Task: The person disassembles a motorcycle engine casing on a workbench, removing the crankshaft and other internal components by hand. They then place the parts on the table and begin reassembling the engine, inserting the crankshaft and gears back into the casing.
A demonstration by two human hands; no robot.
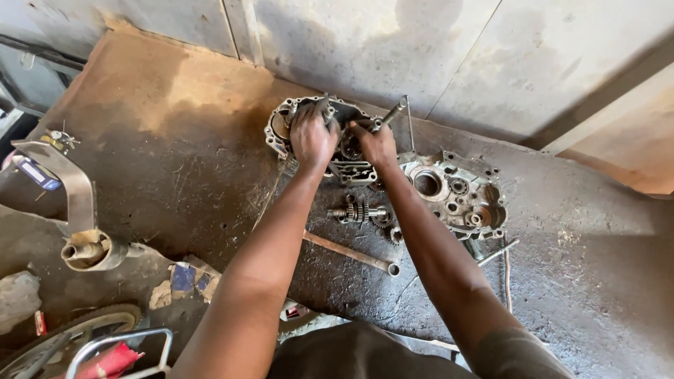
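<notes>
In the head view, the left hand (pixel 312 137) is lying palm-down over the engine case half (pixel 295 119) on the oily floor by the wall, fingers curled onto its rim and hiding much of its inside, though whether they are truly clamping it is hard to tell. The right hand (pixel 377 142) is pressing just beside it, fingers closing around a metal shaft (pixel 392 114) sticking up from the case, with the fingertips themselves buried from sight. A second case half (pixel 456 191) is lying just to the right, a gear cluster (pixel 359 212) and a long metal bar (pixel 351 253) are sitting between the forearms, and a wheel (pixel 70 330) is being cut off at the lower left edge.
</notes>
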